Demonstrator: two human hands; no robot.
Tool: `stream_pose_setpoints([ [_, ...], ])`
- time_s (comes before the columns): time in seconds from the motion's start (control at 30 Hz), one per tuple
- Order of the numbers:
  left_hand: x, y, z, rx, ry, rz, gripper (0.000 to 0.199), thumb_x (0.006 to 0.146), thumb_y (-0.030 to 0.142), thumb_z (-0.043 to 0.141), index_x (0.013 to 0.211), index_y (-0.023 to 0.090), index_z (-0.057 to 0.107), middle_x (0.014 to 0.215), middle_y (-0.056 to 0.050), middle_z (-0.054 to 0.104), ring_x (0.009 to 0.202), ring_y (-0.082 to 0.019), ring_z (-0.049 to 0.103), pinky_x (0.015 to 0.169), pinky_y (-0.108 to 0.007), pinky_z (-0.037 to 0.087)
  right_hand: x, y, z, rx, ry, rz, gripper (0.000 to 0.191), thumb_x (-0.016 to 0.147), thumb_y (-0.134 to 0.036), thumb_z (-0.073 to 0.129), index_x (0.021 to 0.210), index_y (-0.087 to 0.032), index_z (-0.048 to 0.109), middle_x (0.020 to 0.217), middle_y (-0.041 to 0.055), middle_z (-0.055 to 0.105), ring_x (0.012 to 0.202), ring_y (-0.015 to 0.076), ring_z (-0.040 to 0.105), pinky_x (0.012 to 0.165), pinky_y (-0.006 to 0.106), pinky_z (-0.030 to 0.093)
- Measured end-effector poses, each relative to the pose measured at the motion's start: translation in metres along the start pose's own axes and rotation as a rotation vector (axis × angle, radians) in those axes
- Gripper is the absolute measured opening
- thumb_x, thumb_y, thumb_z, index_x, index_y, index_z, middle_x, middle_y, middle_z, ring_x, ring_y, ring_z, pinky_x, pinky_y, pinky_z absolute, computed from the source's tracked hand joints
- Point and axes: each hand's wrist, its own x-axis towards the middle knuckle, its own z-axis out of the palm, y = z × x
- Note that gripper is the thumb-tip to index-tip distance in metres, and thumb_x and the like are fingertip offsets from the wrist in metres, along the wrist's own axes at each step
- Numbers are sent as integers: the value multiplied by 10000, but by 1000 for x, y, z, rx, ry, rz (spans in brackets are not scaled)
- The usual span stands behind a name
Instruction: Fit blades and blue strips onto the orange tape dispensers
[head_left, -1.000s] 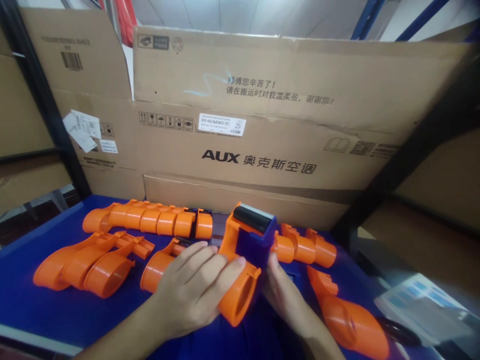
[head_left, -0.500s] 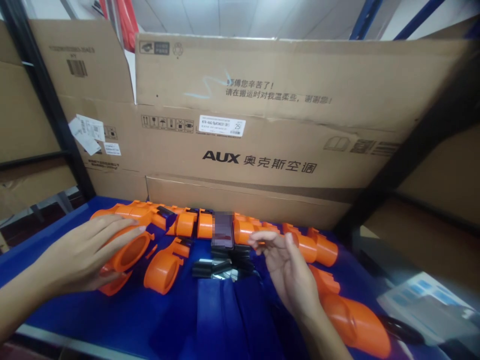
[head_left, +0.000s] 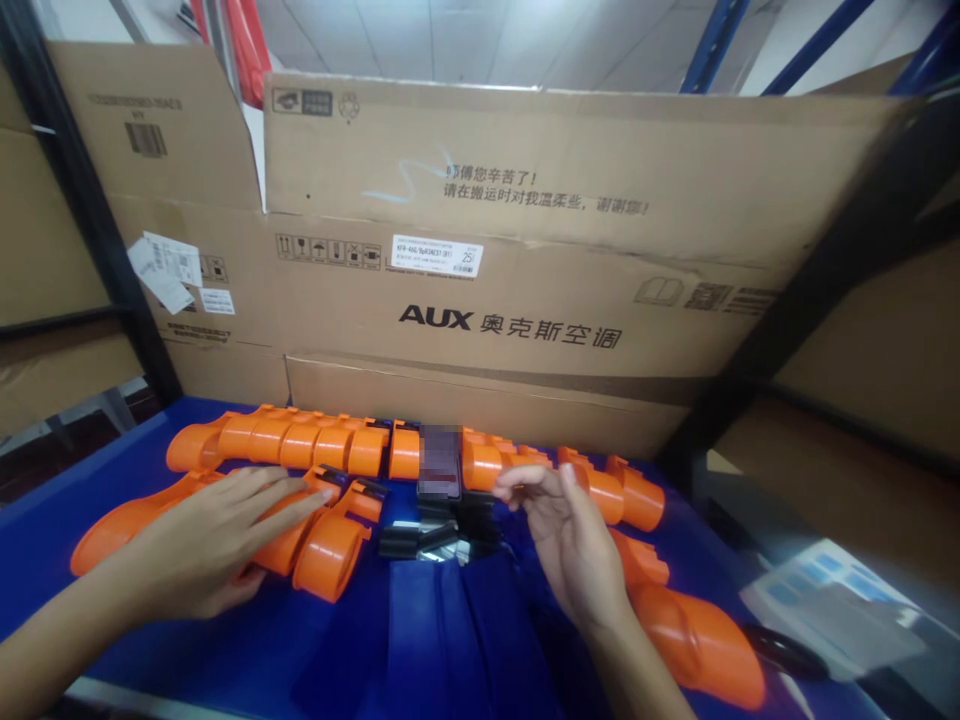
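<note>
My left hand [head_left: 206, 540] lies over an orange dispenser [head_left: 282, 552] on the blue table [head_left: 225, 650]; clasped or not, can't tell. Long axis slants away rightward, dark-tipped end farthest. Right hand [head_left: 574, 545] loosely curled, unloaded, near the back row [head_left: 480, 465].

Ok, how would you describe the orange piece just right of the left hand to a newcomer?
Below the cardboard wall marked AUX, find the blue table. At its left, the front row lies partly under the left hand. The orange piece ends that row on the right, its barrel alone wholly uncovered.
</note>
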Motion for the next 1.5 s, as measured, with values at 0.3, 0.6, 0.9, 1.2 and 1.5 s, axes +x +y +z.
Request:
stream_pose_setpoints([
  [0.3, -17, -9, 15, -34, 12, -36, 918, 813, 477, 742, 1604, 371, 289, 1569, -96, 507, 1370, -393, 511, 1150, -583, 340, -2, -3, 0, -5, -13, 9, 612, 1038, -582, 337, 847, -223, 794, 767, 67, 703, 788, 234, 578, 741, 346, 406],
  [0.6, -55, -40, -12, 41, -50, -36, 825, 810, 238, 730, 1554, 376, 401, 1475, -62, 617, 1287, -334, 615, 1033, -475, 506, -4, -6, 3, -35, 8, 11, 604, 1030, -597, 355, 833, -226, 790, 753, 67, 707, 773, 239, 593, 757, 358, 430],
  [0.9, -50, -38, -13, -24, 183, -56, 599, 896, 163, 606, 1453, 377, 549, 1332, -22, 703, 1181, -265, 660, 1021, -375, 494, -2, -2, 1, -84, 30, -37, 566, 1035, -572, 387, 824, -219, 776, 752, 61, 710, 750, 223, 602, 763, 353, 450],
  [1.2, -3, 14, -41, 145, 575, 41, 923, 771, 218, 832, 1553, 422, 386, 1288, -40, 683, 1115, -301, 666, 1015, -501, 542, -8, -1, 12, -355, -22, -50, 355, 977, -525, 579, 994, -232, 777, 865, 49, 746, 836, 242, 653, 814, 355, 481],
  [1.5, 93, 90, -26, -277, 481, 502, 651, 878, 270, 745, 1482, 356, 516, 1309, -90, 718, 1193, -296, 666, 1046, -464, 528, -6, 8, 15, -292, -54, 91, 500, 963, -557, 580, 632, -192, 665, 579, 18, 644, 541, 160, 510, 545, 275, 394],
])
